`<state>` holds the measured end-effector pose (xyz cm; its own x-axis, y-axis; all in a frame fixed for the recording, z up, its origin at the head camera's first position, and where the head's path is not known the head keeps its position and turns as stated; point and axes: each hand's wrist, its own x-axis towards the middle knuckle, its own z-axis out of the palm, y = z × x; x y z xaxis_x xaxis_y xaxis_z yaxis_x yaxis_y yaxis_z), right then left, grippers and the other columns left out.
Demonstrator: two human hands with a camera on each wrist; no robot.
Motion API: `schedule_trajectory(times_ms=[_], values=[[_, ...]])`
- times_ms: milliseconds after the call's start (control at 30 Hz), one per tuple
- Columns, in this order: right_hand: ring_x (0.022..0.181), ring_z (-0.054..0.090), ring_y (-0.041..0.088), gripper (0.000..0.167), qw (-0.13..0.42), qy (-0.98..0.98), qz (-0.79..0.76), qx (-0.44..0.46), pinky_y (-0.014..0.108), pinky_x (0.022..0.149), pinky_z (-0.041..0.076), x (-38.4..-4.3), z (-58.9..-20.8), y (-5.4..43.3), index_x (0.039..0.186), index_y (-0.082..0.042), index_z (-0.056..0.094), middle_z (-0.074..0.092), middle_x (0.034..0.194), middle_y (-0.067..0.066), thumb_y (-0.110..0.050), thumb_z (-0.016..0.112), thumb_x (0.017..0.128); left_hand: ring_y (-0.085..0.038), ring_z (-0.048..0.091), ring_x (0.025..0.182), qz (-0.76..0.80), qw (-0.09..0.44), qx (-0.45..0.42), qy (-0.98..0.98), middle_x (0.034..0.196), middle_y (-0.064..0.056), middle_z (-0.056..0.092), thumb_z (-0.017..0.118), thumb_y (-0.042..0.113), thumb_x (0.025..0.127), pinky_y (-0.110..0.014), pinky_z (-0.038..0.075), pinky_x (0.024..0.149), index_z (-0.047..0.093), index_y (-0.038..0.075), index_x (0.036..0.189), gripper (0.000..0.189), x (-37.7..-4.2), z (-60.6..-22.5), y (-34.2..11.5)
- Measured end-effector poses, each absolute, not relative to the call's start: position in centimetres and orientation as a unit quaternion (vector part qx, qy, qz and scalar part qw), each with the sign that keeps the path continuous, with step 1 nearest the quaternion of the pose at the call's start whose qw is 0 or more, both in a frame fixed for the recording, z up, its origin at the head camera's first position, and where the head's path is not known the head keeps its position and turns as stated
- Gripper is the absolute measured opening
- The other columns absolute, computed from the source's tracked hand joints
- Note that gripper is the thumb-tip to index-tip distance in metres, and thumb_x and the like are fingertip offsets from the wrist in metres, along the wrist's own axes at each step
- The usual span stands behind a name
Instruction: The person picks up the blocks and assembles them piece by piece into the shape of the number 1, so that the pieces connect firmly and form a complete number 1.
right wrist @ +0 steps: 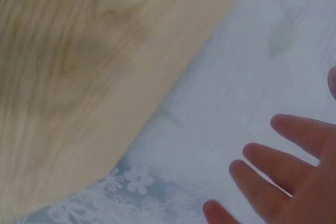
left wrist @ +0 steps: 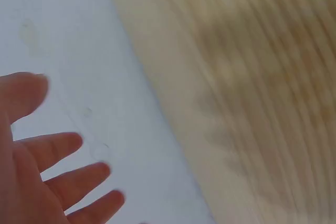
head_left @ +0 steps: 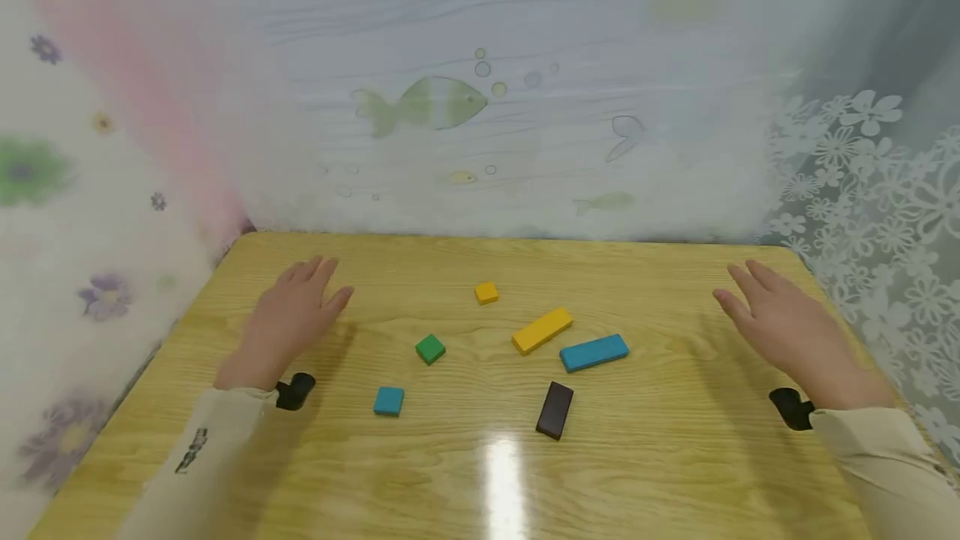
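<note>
My left hand (head_left: 288, 315) is held over the left side of the wooden table, fingers spread and nothing in them. Over the right side, my right hand (head_left: 787, 327) is likewise empty, its fingers extended. Between them lie small flat blocks: a green square block (head_left: 431, 349) and a blue square block (head_left: 389, 401) nearer the left hand, a small yellow block (head_left: 487, 293) farther back. Toward the right are a long yellow block (head_left: 542, 331), a long blue block (head_left: 594, 352) and a dark rectangular block (head_left: 555, 410). Both wrist views show spread fingers (left wrist: 79, 182) away from any block.
The wooden table (head_left: 450, 482) has rounded far corners and meets a pale curtain (head_left: 562, 148) printed with fish at its back edge. Flowered fabric (head_left: 97, 232) hangs along the left, white lace flowers (head_left: 900, 215) along the right. A black strap piece sits at each wrist.
</note>
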<state>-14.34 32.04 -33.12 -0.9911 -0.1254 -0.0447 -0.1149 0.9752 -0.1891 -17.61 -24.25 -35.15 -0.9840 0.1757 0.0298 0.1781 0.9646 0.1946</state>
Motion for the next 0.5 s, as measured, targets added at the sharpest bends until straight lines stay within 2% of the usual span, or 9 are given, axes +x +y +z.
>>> schedule_trajectory(times_ms=[100,200,333,500], values=[[0.114,0.034,0.048,0.073,-0.001,0.994,-0.098,-0.057,0.061,0.082,0.03,-14.2,-33.5,31.3,0.136,-0.001,0.032,0.031,0.133,0.029,-0.057,0.025,0.091,-0.038,0.035,0.12,-0.145,0.001,-0.096,-0.985,0.135,-0.017,0.037,0.026,0.061,0.088,-0.055,0.031,0.09,0.035,0.01,0.136,0.071,-17.2,-35.1,-22.3],[0.099,0.05,0.042,0.068,-0.022,0.992,-0.109,-0.058,0.051,0.066,0.042,-14.0,-33.8,30.6,0.13,-0.003,0.043,0.047,0.123,0.025,-0.057,0.029,0.09,-0.031,0.049,0.109,-0.195,0.0,-0.098,-0.976,0.125,-0.011,0.05,0.029,0.061,0.088,-0.049,0.04,0.082,0.044,0.014,0.131,0.065,-16.7,-35.1,-19.8],[0.081,0.058,0.031,0.057,-0.039,0.989,-0.133,-0.059,0.039,0.053,0.043,-13.8,-34.3,29.7,0.125,-0.004,0.049,0.059,0.108,0.019,-0.049,0.034,0.093,-0.021,0.055,0.096,-0.258,-0.008,-0.106,-0.96,0.112,-0.001,0.057,0.03,0.063,0.086,-0.04,0.044,0.077,0.049,0.019,0.125,0.061,-16.2,-35.5,-16.1],[0.077,0.058,0.027,0.051,-0.048,0.977,-0.196,-0.063,0.041,0.059,0.043,-13.9,-35.5,28.1,0.123,-0.005,0.051,0.062,0.098,0.014,-0.044,0.037,0.094,-0.012,0.054,0.09,-0.328,-0.034,-0.116,-0.937,0.104,0.007,0.057,0.037,0.058,0.087,-0.034,0.044,0.075,0.053,0.023,0.121,0.051,-15.5,-36.8,-11.9]])
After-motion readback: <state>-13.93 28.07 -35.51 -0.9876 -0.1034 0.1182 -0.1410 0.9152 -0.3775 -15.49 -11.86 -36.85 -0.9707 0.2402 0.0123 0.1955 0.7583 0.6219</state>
